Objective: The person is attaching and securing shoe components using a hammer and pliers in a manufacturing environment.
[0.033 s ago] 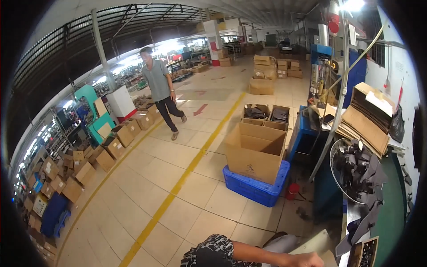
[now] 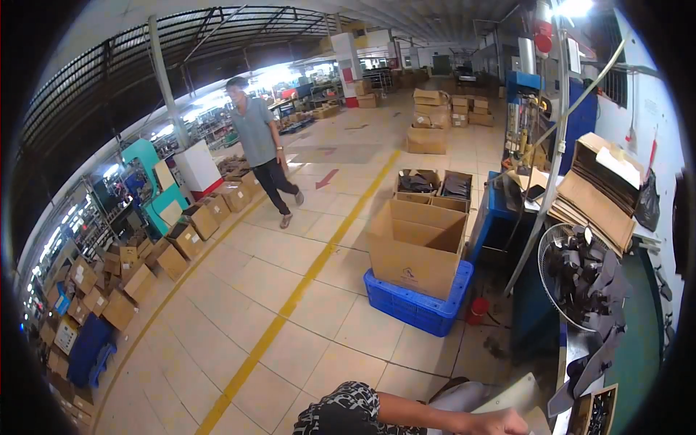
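Pale panel (image 2: 518, 394): lay at 12 o'clock of the left hand (image 2: 500, 422), just beside it; contact could not be told. Fingers looked curled, but the lower edge cut the hand off, so whether it gripped anything could not be told. Right hand was out of view, state undetermined. From the left hand: dark grey flat pieces (image 2: 600, 355) lay at 2 o'clock, round wire basket (image 2: 541, 278) at 1, open carton (image 2: 406, 262) on blue crate (image 2: 406, 309) at 11.
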{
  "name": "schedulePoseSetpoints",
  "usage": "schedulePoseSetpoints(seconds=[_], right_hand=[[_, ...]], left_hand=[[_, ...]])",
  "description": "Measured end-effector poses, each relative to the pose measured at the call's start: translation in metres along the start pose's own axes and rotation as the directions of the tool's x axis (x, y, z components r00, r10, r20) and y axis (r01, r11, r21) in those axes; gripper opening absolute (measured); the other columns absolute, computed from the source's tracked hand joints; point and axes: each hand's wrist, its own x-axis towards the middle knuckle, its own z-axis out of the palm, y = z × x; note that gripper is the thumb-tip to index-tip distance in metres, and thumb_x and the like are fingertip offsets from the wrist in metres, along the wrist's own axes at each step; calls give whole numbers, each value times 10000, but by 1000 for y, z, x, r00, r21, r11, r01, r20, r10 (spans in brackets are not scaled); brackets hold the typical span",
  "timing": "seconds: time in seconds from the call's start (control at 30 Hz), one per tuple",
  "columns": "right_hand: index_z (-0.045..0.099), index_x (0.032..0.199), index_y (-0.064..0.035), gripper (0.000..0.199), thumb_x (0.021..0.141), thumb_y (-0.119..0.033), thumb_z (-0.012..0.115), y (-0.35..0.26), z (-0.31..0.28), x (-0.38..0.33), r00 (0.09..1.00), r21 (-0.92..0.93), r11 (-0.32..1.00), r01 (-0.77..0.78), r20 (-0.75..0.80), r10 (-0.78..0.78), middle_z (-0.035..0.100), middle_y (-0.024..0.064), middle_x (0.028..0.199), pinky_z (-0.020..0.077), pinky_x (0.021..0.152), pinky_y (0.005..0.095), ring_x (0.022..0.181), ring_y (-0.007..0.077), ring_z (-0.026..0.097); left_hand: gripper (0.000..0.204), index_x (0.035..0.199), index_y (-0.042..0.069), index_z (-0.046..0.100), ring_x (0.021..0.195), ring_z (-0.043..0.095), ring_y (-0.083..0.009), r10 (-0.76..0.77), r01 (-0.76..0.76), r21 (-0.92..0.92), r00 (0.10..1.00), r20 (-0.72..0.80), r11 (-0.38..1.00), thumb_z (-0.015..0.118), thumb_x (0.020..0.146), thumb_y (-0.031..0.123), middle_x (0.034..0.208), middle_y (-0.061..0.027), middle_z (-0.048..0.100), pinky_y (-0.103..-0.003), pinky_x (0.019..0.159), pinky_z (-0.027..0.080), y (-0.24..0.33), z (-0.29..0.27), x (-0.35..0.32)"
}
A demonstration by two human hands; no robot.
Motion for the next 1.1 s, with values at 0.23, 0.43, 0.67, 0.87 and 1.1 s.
schedulePoseSetpoints(seconds=[0.23,0.43,0.67,0.87,1.1], right_hand=[[714,1109,-145,300,808,-145,708,-36,-87,-65,860,-544,744,-389,75,504,633,139,1210,429,952,439,1126,338,569],[643,1087,49,483,944,-411,598,-49,-77,-87,748,689,457,-562,187,637,629,178,1132,494,892,348,995,251,643],[608,1059,27,471,948,-430,587,-66,-87,-101,598,819,51,-572,373,710,601,200,1127,478,912,329,1029,229,595],[596,1077,41,305,976,-246,570,-22,-72,-103,938,865,442,-239,87,336,568,166,1159,536,568,199,846,166,648],[641,1042,35,230,981,-144,510,-45,-104,-83,528,431,541,-722,-161,833,658,135,1061,499,853,303,918,170,634]], left_hand=[[252,927,-37,668,732,546,-115,-589,582,-255,806,60,772,632,924,213,788,-83,595,-281,666,447,64,-43,13],[257,956,-21,679,805,582,-117,-522,632,-418,775,357,653,572,961,212,866,-62,630,-264,740,471,40,-7,28],[334,1045,-35,612,998,573,-139,-493,824,-502,562,664,262,447,1023,255,1026,-80,622,-269,906,436,53,15,33],[326,985,-32,588,1015,583,-189,-461,878,-462,463,757,121,444,1012,259,1051,-126,630,-302,937,439,49,14,46],[286,1058,4,627,983,591,-122,-652,639,-447,743,151,626,493,1008,253,1007,-59,654,-271,922,442,-11,-3,49]])
